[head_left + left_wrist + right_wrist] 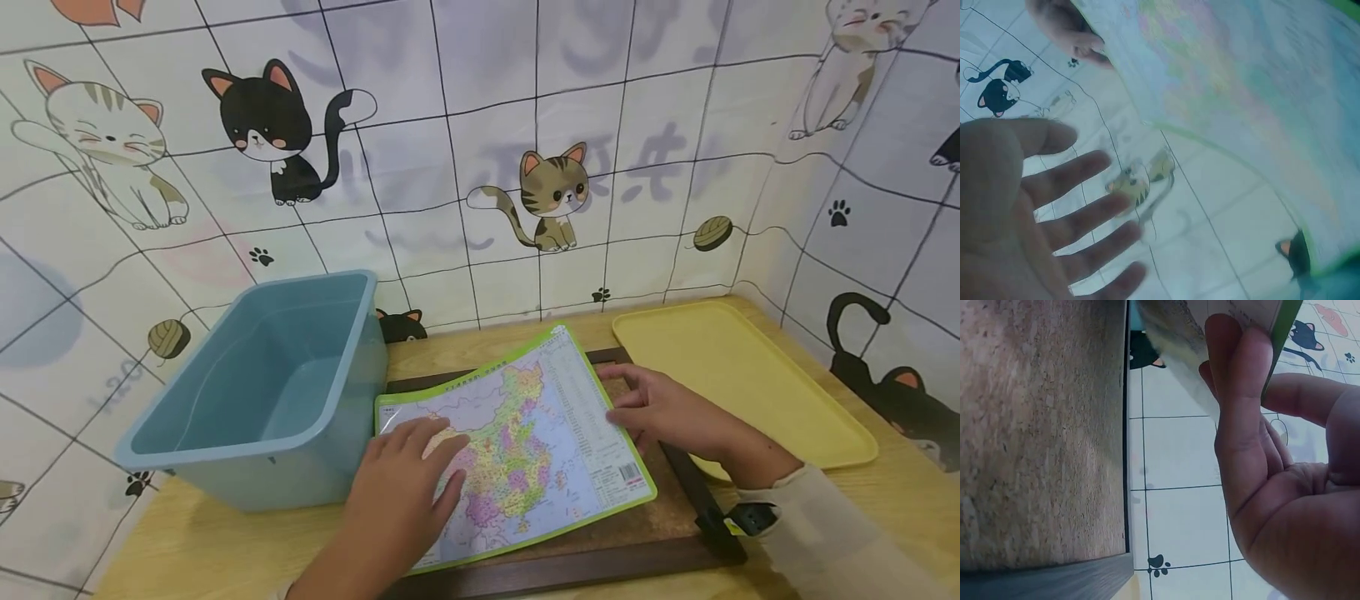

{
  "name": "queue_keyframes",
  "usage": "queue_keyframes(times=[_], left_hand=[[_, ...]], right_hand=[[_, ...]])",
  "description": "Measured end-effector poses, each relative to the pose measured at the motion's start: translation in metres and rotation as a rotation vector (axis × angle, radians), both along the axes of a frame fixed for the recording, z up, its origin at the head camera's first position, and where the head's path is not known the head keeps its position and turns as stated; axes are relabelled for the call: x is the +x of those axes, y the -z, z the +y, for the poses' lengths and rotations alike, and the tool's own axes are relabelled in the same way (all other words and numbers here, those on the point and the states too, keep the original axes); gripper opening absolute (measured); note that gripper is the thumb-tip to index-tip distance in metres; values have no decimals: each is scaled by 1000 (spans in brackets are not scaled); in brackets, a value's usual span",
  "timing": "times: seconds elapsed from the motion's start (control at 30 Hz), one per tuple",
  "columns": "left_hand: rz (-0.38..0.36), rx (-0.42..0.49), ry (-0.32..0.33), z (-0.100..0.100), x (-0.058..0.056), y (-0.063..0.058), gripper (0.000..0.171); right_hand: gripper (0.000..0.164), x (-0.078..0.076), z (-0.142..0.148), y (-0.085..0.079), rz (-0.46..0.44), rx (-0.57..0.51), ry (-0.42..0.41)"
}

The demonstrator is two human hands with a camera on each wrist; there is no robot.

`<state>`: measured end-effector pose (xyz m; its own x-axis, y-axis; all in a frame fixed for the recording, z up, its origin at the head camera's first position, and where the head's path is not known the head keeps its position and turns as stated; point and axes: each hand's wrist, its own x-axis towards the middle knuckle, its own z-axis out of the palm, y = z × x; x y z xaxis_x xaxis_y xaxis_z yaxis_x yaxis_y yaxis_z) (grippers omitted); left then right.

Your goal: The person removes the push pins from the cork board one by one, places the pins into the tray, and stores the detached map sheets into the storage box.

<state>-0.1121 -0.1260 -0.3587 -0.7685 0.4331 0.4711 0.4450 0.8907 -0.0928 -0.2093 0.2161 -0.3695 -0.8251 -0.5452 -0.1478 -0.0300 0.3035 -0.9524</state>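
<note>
A green-bordered map sheet [517, 467] with a coloured land map slants over a cork board [667, 500] in a dark wooden frame. My right hand [671, 414] pinches the sheet's right edge between thumb and fingers, which the right wrist view also shows, with the hand [1272, 462] beside the cork surface [1041, 437]. Over the sheet's left part in the head view is my left hand [397, 483], fingers spread and relaxed. In the left wrist view the palm and fingers of this hand [1072, 212] are apart from the map [1229, 94] and grip nothing.
A deep blue plastic tub [300, 479] stands at the left, close to the board's left end. On the right lies a yellow tray [735, 367], partly behind my right forearm. Cat-patterned wall covering [465, 275] rises behind the wooden table [187, 550] and along both sides.
</note>
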Motion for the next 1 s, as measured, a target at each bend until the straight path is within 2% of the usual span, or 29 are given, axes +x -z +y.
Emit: queue_keyframes(times=[0.13, 0.23, 0.37, 0.5, 0.73, 0.9, 1.0], left_hand=[[135, 58, 10, -15, 0, -2, 30], [191, 88, 21, -22, 1, -5, 28], [235, 104, 6, -29, 2, -8, 29], [232, 103, -32, -33, 4, -9, 34], [232, 101, -98, -42, 1, -4, 42], [212, 73, -167, -45, 1, 2, 50], [224, 76, -174, -46, 0, 4, 50]], right_hand=[[64, -1, 0, 1, 6, 32, 15], [53, -1, 0, 2, 8, 42, 26], [40, -1, -1, 4, 13, 37, 26], [38, 0, -2, 4, 20, 30, 22], [39, -2, -2, 4, 25, 0, 37], [41, -1, 2, -1, 27, -20, 80], [39, 0, 5, -6, 42, -10, 121]])
